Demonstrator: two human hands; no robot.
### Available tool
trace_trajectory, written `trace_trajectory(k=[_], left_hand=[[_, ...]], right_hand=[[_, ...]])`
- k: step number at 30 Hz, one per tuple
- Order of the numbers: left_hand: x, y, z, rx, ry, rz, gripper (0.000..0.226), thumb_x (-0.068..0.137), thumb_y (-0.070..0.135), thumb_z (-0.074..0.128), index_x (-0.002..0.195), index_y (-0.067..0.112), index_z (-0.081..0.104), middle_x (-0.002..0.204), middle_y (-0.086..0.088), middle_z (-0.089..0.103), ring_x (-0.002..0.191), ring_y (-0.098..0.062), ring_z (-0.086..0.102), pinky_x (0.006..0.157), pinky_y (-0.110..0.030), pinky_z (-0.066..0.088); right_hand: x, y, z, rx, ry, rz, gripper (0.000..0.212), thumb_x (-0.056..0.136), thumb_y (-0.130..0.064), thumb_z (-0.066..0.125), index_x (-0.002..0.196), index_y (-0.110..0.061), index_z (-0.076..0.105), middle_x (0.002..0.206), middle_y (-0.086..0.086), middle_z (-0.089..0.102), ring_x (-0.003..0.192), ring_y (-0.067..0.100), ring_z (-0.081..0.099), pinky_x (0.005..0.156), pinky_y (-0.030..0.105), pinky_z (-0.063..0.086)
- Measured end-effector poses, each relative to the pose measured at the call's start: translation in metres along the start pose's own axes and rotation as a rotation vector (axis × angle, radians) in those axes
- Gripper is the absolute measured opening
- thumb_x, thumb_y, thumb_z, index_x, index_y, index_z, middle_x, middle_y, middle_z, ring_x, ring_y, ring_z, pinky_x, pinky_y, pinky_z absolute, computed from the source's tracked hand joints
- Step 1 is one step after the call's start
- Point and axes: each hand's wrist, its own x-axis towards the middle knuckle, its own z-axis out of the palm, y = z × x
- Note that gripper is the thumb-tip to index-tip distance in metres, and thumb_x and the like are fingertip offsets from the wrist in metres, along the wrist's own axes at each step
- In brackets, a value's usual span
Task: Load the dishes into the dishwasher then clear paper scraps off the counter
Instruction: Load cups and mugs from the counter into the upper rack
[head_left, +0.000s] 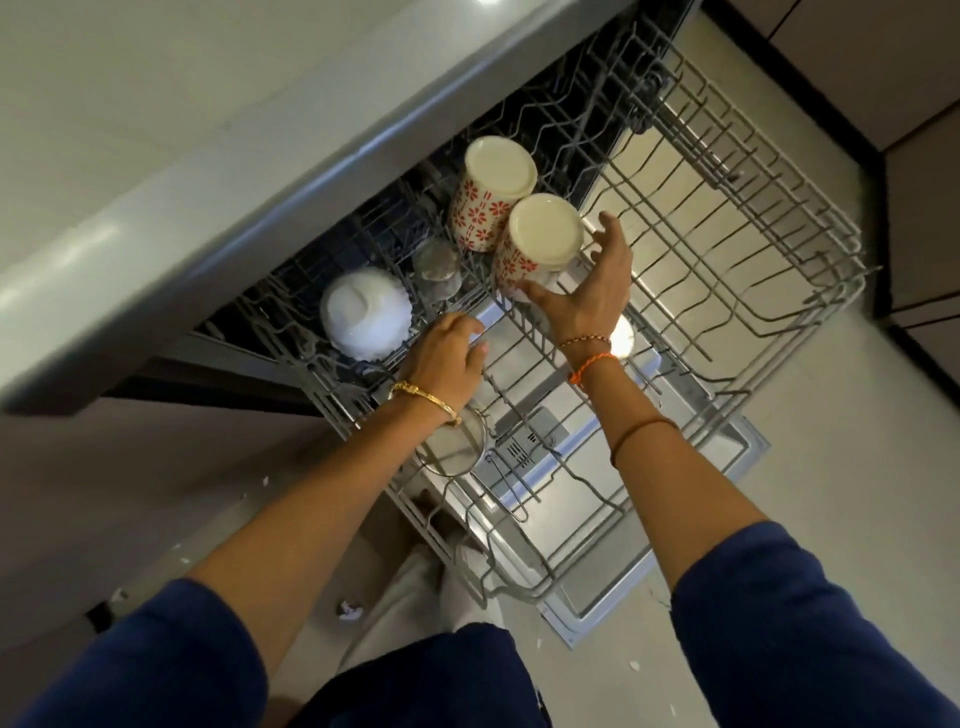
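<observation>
1. The wire rack (727, 291) of the dishwasher is pulled out below the worktop (156, 130).
2. Two flowered cups (493, 197) are stood upside down in the rack, touching each other.
3. The nearer cup (540, 239) is touched by the right hand (587, 291), its fingers spread wide.
4. The left hand (447, 358) is laid on the rack with fingers curled over the wires.
5. A white bowl (366, 317) is set upside down beside a glass (436, 270).
6. Paper scraps (350, 610) are seen on the floor.
</observation>
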Motion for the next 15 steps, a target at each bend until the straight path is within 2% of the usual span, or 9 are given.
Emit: trace_trajectory(k=[2,4,6,8,10,11,13,14,15], left_hand=[[-0.009,0.006,-0.005,-0.057,0.08,0.034,0.026,0.093,0.012,0.047,0.114,0.0,0.057,0.12,-0.019,0.054,0.109,-0.032,0.051,0.087,-0.037,0.044],[-0.022,0.011,-0.012,-0.121,0.217,0.096,0.024,0.092,0.013,0.049,0.109,0.0,0.06,0.114,-0.018,0.06,0.105,-0.032,0.054,0.083,-0.035,0.043],[-0.038,0.014,-0.021,-0.175,0.34,0.184,0.028,0.089,0.021,0.048,0.1,0.0,0.063,0.101,-0.017,0.065,0.095,-0.031,0.06,0.076,-0.031,0.042],[-0.06,0.019,-0.037,-0.201,0.399,0.276,0.036,0.086,0.029,0.045,0.089,-0.001,0.065,0.086,-0.017,0.067,0.081,-0.025,0.06,0.067,-0.024,0.039],[-0.085,0.024,-0.055,-0.196,0.493,0.378,0.036,0.086,0.027,0.048,0.077,-0.002,0.066,0.07,-0.015,0.066,0.067,-0.012,0.053,0.06,-0.02,0.037],[-0.099,0.026,-0.065,-0.19,0.56,0.414,0.037,0.086,0.028,0.05,0.07,-0.002,0.065,0.062,-0.014,0.064,0.066,-0.014,0.05,0.057,-0.021,0.037],[-0.131,0.03,-0.088,-0.208,0.671,0.421,0.051,0.09,0.039,0.048,0.061,0.0,0.064,0.052,-0.011,0.06,0.061,-0.015,0.049,0.048,-0.023,0.037],[-0.147,0.032,-0.103,-0.256,0.704,0.394,0.056,0.091,0.043,0.046,0.06,0.0,0.064,0.052,-0.011,0.061,0.057,-0.013,0.051,0.046,-0.024,0.038],[-0.16,0.032,-0.115,-0.338,0.729,0.354,0.055,0.09,0.043,0.047,0.061,0.0,0.065,0.053,-0.012,0.062,0.055,-0.01,0.054,0.046,-0.023,0.04]], right_hand=[[-0.01,-0.002,-0.01,0.084,0.102,-0.073,0.066,0.058,-0.013,0.082,0.114,0.0,0.049,0.106,0.014,0.051,0.097,0.022,0.048,0.083,0.024,0.041],[-0.028,-0.021,-0.024,0.219,0.255,-0.104,0.042,0.063,-0.006,0.075,0.094,-0.016,0.047,0.089,0.001,0.043,0.08,0.023,0.044,0.07,0.034,0.042],[-0.045,-0.039,-0.032,0.378,0.349,-0.069,0.043,0.067,-0.007,0.067,0.082,-0.031,0.036,0.081,-0.009,0.037,0.072,0.028,0.041,0.064,0.041,0.039],[-0.065,-0.066,-0.044,0.518,0.403,-0.025,0.038,0.07,-0.005,0.061,0.078,-0.03,0.034,0.077,-0.009,0.036,0.069,0.025,0.04,0.061,0.038,0.039],[-0.08,-0.095,-0.054,0.644,0.392,-0.013,0.036,0.075,0.002,0.059,0.079,-0.026,0.037,0.075,-0.008,0.038,0.065,0.016,0.04,0.057,0.023,0.038],[-0.089,-0.111,-0.061,0.704,0.369,-0.034,0.033,0.077,0.003,0.057,0.08,-0.024,0.039,0.074,-0.007,0.039,0.063,0.011,0.04,0.056,0.019,0.037],[-0.105,-0.147,-0.076,0.83,0.28,-0.123,0.02,0.081,-0.004,0.056,0.081,-0.021,0.044,0.072,-0.003,0.043,0.06,0.012,0.041,0.052,0.026,0.038],[-0.112,-0.166,-0.082,0.872,0.212,-0.181,0.012,0.082,-0.011,0.054,0.08,-0.02,0.047,0.07,-0.002,0.046,0.058,0.017,0.042,0.051,0.033,0.039],[-0.118,-0.182,-0.086,0.903,0.134,-0.228,0.006,0.082,-0.017,0.053,0.077,-0.02,0.049,0.067,-0.004,0.049,0.056,0.018,0.042,0.05,0.034,0.039]])
